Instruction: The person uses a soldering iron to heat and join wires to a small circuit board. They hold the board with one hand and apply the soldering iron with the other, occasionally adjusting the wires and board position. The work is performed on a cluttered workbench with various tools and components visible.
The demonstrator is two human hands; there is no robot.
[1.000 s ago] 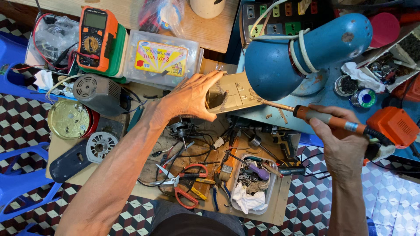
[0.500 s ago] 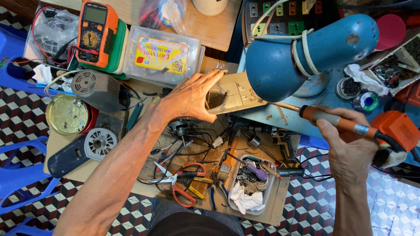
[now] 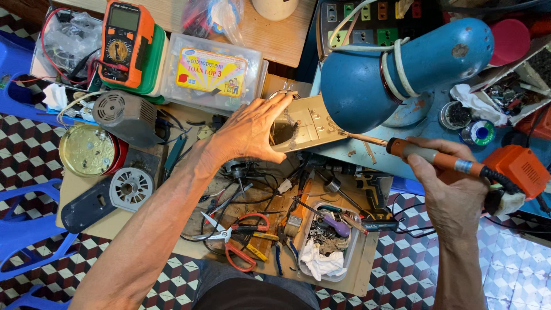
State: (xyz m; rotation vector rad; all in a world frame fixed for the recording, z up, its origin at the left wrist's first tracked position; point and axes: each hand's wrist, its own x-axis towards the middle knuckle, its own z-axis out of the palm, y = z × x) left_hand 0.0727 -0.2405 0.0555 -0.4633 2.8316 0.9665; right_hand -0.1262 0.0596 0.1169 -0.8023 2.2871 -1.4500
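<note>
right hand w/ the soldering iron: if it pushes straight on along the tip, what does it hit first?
Probably the beige switch housing that the left hand grips. The right hand points the soldering iron leftward, its tip at the housing's right edge, under the blue lamp shade. Whether they already touch is unclear.

The blue fan housing (image 3: 402,69) hides the soldering iron's (image 3: 425,154) tip and part of the beige panel (image 3: 307,126).

Soldering iron (image 3: 425,154) against beige housing (image 3: 307,123)

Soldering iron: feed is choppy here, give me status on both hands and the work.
Left hand grips beige plastic switch housing. Right hand holds orange-handled soldering iron, tip at the housing's edge. Blue metal lamp shade overhangs the work.
</note>
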